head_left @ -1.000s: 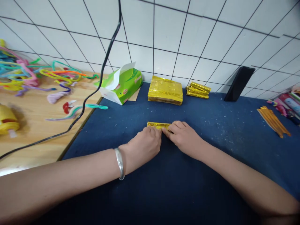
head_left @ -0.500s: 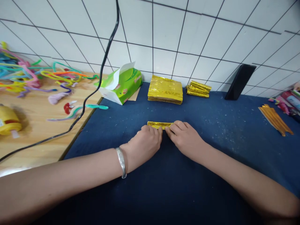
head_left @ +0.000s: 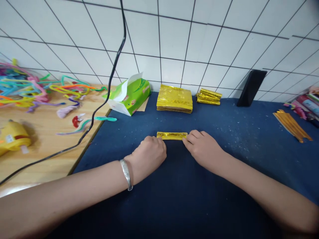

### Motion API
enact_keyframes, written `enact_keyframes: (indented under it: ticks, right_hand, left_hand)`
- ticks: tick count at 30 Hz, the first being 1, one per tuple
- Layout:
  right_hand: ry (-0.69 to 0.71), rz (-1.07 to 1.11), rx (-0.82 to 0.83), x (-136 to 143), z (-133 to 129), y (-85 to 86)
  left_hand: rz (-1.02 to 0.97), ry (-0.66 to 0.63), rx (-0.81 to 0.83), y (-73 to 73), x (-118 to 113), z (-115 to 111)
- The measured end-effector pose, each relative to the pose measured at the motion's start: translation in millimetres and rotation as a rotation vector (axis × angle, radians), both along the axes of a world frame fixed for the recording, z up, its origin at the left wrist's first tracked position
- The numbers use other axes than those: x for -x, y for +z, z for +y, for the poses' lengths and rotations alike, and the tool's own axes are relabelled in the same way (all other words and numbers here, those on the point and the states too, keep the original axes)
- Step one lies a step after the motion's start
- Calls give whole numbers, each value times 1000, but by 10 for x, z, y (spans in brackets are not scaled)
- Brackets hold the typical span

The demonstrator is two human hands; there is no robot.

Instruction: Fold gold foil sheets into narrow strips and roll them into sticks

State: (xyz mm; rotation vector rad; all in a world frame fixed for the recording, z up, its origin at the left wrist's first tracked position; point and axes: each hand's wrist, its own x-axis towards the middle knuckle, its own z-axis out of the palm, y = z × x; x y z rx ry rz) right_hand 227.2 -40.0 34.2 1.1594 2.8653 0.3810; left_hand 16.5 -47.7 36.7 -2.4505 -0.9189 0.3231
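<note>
A narrow folded strip of gold foil paper [head_left: 172,136] lies crosswise on the dark blue cloth. My left hand [head_left: 152,151] is closed at its left end, fingers curled and pressed on the near edge. At the right end my right hand [head_left: 200,146] pinches the strip, fingers bent and close together. The middle of the strip shows between the hands. Behind it sits a stack of gold foil paper [head_left: 174,97], and right of that some rolled gold foil pieces [head_left: 208,97].
A green tissue pack [head_left: 134,96] stands by the tiled wall; a black phone [head_left: 251,88] leans there. Orange-gold strips [head_left: 291,125] lie at right. On the wooden table are pipe cleaners [head_left: 40,89] and a yellow tool [head_left: 15,137]. A black cable [head_left: 113,71] hangs across the left.
My hands have moved apart along the strip toward its two ends, baring more of its middle. The view has shifted slightly.
</note>
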Motion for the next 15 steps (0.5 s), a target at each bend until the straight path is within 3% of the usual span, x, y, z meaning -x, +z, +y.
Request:
enact_keyframes:
  ticks: [8, 11, 15]
  right_hand:
    - [66, 63, -10, -12, 26, -54]
    - [141, 122, -30, -22, 35, -149]
    - [135, 189, 6, -25, 44, -219]
  left_hand:
    - [-142, -76, 96, 70, 74, 72]
    - [-211, -71, 137, 38, 80, 110]
    - [-275, -22, 145, -54, 66, 131]
